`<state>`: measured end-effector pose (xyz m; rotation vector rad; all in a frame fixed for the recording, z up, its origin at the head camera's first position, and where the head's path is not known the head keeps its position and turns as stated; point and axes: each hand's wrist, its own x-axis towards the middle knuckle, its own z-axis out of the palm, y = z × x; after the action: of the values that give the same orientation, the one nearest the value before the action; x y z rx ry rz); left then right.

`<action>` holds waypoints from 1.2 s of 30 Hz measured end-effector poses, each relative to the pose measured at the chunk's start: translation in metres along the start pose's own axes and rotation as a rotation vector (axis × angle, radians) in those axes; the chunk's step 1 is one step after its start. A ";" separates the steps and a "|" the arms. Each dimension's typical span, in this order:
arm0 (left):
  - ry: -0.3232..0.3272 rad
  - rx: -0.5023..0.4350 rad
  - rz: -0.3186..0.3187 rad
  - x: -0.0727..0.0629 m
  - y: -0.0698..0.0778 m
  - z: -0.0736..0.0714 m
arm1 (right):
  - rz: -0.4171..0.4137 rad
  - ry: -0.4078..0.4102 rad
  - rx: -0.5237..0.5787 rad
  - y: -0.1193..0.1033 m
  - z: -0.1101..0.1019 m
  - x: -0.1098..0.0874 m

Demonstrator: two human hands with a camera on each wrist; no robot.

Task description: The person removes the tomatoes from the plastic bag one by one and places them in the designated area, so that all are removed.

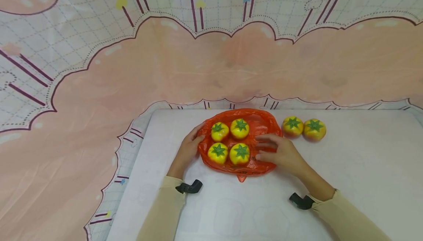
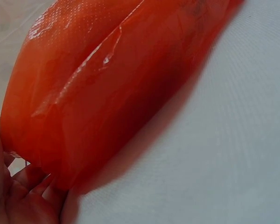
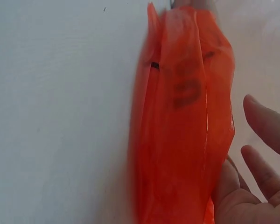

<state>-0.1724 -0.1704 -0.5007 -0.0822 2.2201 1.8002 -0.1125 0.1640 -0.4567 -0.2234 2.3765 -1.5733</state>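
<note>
A red plastic bag (image 1: 261,123) lies spread wide on the table, its mouth facing up. Inside it, toward the left, sit several yellow tomato-like fruits (image 1: 239,154) with green star-shaped tops, in two rows of two. At the bag's left rim my left hand (image 1: 189,149) grips the plastic, thumb over the edge. The left wrist view shows its fingers around a fold of the bag (image 2: 98,102). My right hand (image 1: 284,154) reaches over the right rim, fingers spread and loosely bent above the bag's inside. In the right wrist view, those fingers (image 3: 266,172) stand apart beside the bag's wall.
Two more of the same fruits (image 1: 315,130) stand side by side on the white table (image 1: 363,167), right of the bag near the back edge. A patterned pink and white cloth (image 1: 231,68) hangs behind the table and along its left side.
</note>
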 end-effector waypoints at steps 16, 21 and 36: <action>0.003 0.014 -0.003 0.000 0.000 0.000 | 0.034 -0.075 0.006 0.001 0.014 0.011; 0.003 0.010 -0.009 0.000 0.001 0.001 | 0.024 -0.072 -0.018 0.003 0.017 0.014; 0.004 0.012 -0.019 -0.001 0.001 0.000 | 0.059 -0.068 -0.039 -0.002 0.029 0.020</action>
<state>-0.1717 -0.1703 -0.4999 -0.1036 2.2247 1.7788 -0.1223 0.1328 -0.4684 -0.2089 2.3414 -1.4706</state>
